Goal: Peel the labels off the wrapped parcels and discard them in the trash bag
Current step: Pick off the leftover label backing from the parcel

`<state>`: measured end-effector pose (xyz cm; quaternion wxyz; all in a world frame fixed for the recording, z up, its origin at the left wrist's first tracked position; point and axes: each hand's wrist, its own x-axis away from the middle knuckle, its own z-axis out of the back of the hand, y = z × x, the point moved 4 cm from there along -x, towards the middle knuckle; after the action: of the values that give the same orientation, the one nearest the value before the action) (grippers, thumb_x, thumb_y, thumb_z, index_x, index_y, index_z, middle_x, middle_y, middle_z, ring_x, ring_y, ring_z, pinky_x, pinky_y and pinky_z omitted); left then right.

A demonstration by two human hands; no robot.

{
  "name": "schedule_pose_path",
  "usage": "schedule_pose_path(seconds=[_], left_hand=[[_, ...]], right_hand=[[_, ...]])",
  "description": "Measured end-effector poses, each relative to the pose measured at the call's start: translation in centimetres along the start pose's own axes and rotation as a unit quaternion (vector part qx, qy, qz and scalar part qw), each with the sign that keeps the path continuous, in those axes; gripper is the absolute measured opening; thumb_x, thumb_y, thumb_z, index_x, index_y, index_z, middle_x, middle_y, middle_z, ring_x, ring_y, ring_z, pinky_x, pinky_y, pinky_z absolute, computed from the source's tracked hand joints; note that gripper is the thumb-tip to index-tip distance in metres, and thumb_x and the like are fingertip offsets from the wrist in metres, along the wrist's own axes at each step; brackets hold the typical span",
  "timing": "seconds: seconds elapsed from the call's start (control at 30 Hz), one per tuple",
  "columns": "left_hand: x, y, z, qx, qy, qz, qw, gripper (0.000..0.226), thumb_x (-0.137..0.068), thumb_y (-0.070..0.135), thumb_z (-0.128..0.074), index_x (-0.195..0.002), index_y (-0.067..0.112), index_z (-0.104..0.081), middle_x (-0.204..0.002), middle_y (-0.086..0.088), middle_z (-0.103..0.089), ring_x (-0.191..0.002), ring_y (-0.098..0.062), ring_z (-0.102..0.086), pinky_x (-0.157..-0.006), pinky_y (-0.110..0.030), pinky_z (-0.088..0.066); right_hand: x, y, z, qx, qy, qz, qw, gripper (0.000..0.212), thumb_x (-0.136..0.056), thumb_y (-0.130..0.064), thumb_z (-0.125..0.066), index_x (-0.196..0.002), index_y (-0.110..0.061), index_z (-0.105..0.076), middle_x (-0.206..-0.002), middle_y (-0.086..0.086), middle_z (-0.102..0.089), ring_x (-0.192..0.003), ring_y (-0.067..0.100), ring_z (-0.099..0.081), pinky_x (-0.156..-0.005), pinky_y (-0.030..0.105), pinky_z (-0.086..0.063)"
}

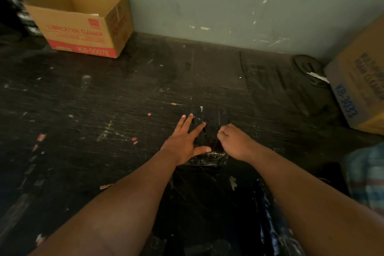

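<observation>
Black-wrapped parcel point(207, 131) on the dark scuffed floor point(104, 100), left hand point(185, 141) pressing flat on it with fingers spread, right hand point(232, 141) curled, pinching at its top surface, cardboard box point(83, 23) by the wall

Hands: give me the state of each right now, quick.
Left hand: open, fingers straight, pressing flat on the black wrapped parcel.
Right hand: fingers curled at the parcel's top; whether it pinches a label cannot be told.
</observation>
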<state>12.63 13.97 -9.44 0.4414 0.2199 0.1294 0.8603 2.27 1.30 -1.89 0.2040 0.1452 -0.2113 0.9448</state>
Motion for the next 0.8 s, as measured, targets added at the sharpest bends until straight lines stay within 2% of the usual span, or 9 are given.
schedule_pose_path(seconds=[0.07,0.13,0.23,0.3,0.37,0.47,0.6,0.7,0.8], left_hand=[[0.2,0.3,0.5,-0.029,-0.013,0.004,0.999,0.091,-0.086,0.082,-0.038,-0.159,0.046,0.003,-0.167,0.002,0.026,-0.152,-0.022,0.027,-0.124,-0.056,-0.012],[0.3,0.7,1.5,-0.061,-0.021,0.009,0.998,0.089,-0.086,0.084,-0.036,-0.159,0.046,-0.003,-0.169,-0.002,0.017,-0.155,-0.025,0.016,-0.124,-0.055,-0.015],[0.0,3.2,4.0,-0.139,0.01,0.026,0.99,0.083,-0.087,0.084,-0.027,-0.155,0.038,-0.032,-0.166,-0.012,-0.018,-0.153,-0.031,-0.018,-0.12,-0.052,-0.026],[-0.5,7.1,5.1,-0.177,0.07,0.009,0.982,0.082,-0.089,0.081,-0.023,-0.148,0.029,-0.045,-0.155,-0.012,-0.036,-0.144,-0.03,-0.035,-0.114,-0.049,-0.034],[-1.0,12.8,4.5,-0.164,0.107,-0.037,0.98,0.078,-0.092,0.077,-0.025,-0.147,0.026,-0.046,-0.15,-0.01,-0.042,-0.14,-0.029,-0.041,-0.112,-0.048,-0.037],[-1.4,22.8,1.4,-0.123,0.11,-0.102,0.981,0.074,-0.095,0.074,-0.031,-0.148,0.025,-0.045,-0.148,-0.007,-0.044,-0.137,-0.027,-0.044,-0.11,-0.046,-0.038],[-0.7,36.5,-3.8,-0.096,0.072,-0.181,0.976,0.074,-0.096,0.073,-0.032,-0.152,0.025,-0.04,-0.151,-0.008,-0.041,-0.139,-0.028,-0.043,-0.111,-0.046,-0.036],[0.3,45.3,-7.6,-0.078,0.052,-0.219,0.971,0.072,-0.097,0.072,-0.032,-0.153,0.028,-0.035,-0.155,-0.011,-0.035,-0.142,-0.031,-0.038,-0.111,-0.046,-0.033],[0.7,51.7,-11.0,-0.054,0.017,-0.215,0.975,0.082,-0.097,0.071,-0.033,-0.161,0.022,-0.017,-0.168,-0.013,-0.008,-0.154,-0.03,-0.013,-0.118,-0.049,-0.023]], right_hand=[[1.9,1.7,1.6,-0.024,0.022,-0.018,0.999,0.035,-0.103,-0.024,-0.033,-0.112,-0.002,-0.059,-0.119,0.017,-0.057,-0.11,0.031,-0.052,-0.094,0.039,-0.04],[4.1,4.0,3.2,-0.034,0.032,-0.043,0.998,0.033,-0.102,-0.028,-0.035,-0.1,-0.007,-0.061,-0.101,0.01,-0.061,-0.095,0.025,-0.058,-0.086,0.038,-0.044],[8.3,8.4,6.3,-0.019,0.045,-0.077,0.996,0.031,-0.1,-0.031,-0.04,-0.081,-0.015,-0.058,-0.08,0.002,-0.059,-0.08,0.02,-0.059,-0.078,0.036,-0.046],[11.7,11.9,8.7,0.015,0.07,-0.096,0.993,0.033,-0.1,-0.032,-0.042,-0.076,-0.016,-0.059,-0.078,0.001,-0.06,-0.081,0.021,-0.06,-0.076,0.035,-0.045],[15.8,15.4,11.2,0.055,0.075,-0.115,0.989,0.037,-0.1,-0.033,-0.042,-0.083,-0.01,-0.064,-0.086,0.007,-0.065,-0.088,0.025,-0.062,-0.079,0.035,-0.045],[22.5,20.5,14.9,0.09,0.084,-0.165,0.979,0.036,-0.099,-0.033,-0.044,-0.09,-0.007,-0.067,-0.095,0.012,-0.067,-0.093,0.027,-0.062,-0.076,0.03,-0.041],[30.9,27.0,19.1,0.137,0.079,-0.232,0.96,0.029,-0.095,-0.037,-0.052,-0.083,-0.016,-0.068,-0.095,0.008,-0.066,-0.097,0.026,-0.061,-0.083,0.032,-0.045],[36.7,31.1,21.4,0.178,0.087,-0.306,0.931,0.025,-0.094,-0.036,-0.055,-0.073,-0.021,-0.056,-0.082,0.001,-0.062,-0.074,0.021,-0.058,-0.068,0.03,-0.048],[40.5,34.4,22.4,0.193,0.09,-0.332,0.919,0.025,-0.091,-0.032,-0.058,-0.067,-0.025,-0.053,-0.073,-0.003,-0.055,-0.063,0.017,-0.05,-0.058,0.026,-0.042]])
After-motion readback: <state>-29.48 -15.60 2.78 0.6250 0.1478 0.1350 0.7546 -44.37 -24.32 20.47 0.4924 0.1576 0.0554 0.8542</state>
